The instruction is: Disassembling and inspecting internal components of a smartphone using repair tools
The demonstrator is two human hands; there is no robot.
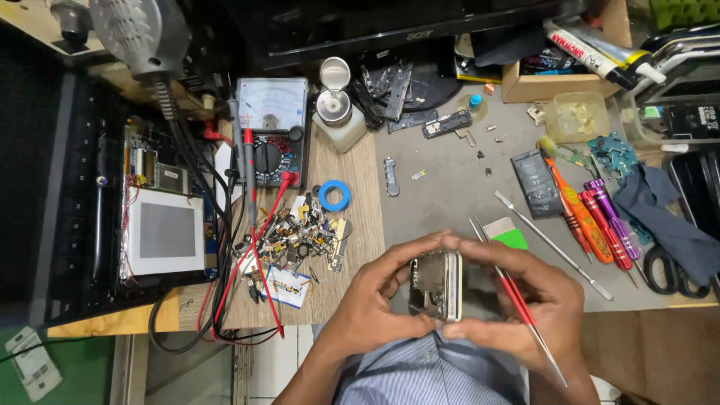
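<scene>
An opened phone point(435, 286), stripped of its back cover so that metal shields and inner parts are exposed, is held edge-up at about six o'clock in the view, just above the person's lap and a little clear of the workbench point(450, 187). It is gripped from nine o'clock by the left hand point(367, 304), whose fingers are curled closed around the near edge with the thumb pressed to the top corner. From three o'clock it is clasped by the right hand point(525, 300), the fingertips closed on the phone's upper edge, while red-handled tweezers point(521, 307) are tucked along the same hand, their tips pointing toward eleven o'clock. Judging by the bare interior, the opening of the phone is already done; whether any part has been removed or refitted cannot be told, and the back is not yet on. At about ten o'clock a heap of small salvaged parts point(296, 236) is spread on the wooden board, with an analogue multimeter point(271, 131) and its red and black leads at eleven. A flat battery point(536, 182) lies at one o'clock, a metal spudger point(551, 244) at two, and a row of orange, red and purple screwdrivers point(596, 217) beside it.
</scene>
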